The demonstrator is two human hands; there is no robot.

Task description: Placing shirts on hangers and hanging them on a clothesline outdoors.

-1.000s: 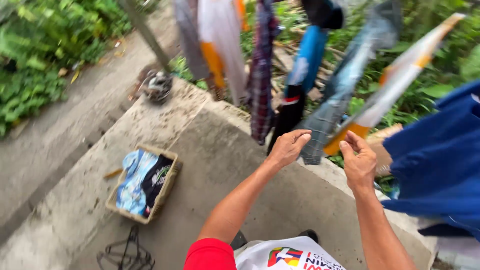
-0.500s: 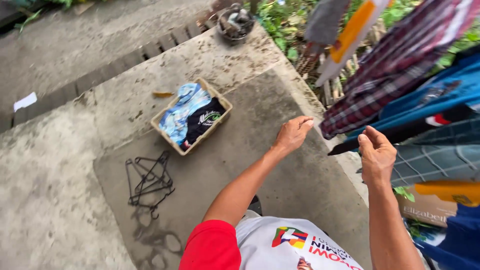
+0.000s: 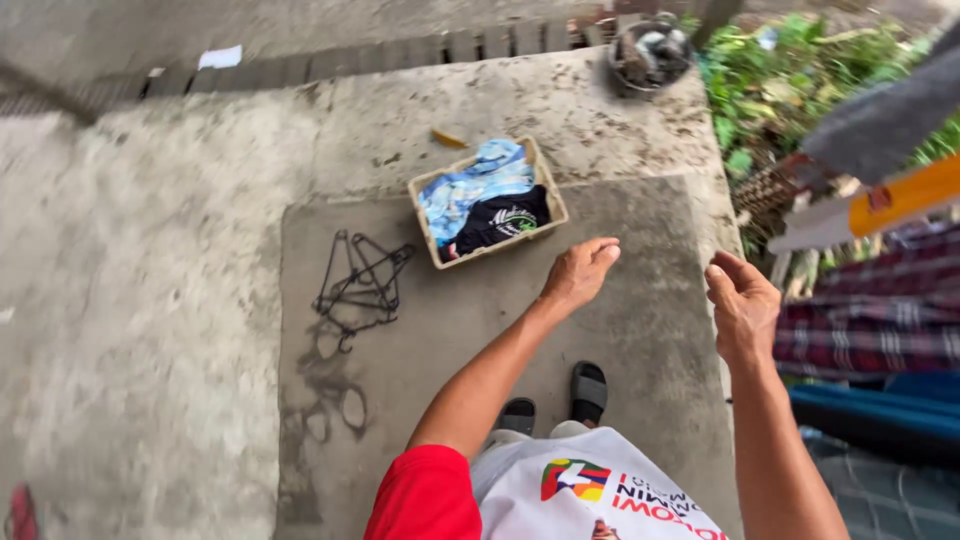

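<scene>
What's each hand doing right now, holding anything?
Left hand: open, empty, above the laundry basket's near side.
Right hand: open, fingers loosely curled, empty, near the plaid cloth.

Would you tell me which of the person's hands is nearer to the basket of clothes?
Left. The left hand hangs open just right of and below the basket, apart from it. The right hand is open farther right, beside the plaid garment.

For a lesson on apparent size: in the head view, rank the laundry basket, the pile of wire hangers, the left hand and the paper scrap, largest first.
1. laundry basket
2. pile of wire hangers
3. left hand, nearer the camera, so unsure against the hangers
4. paper scrap
</scene>
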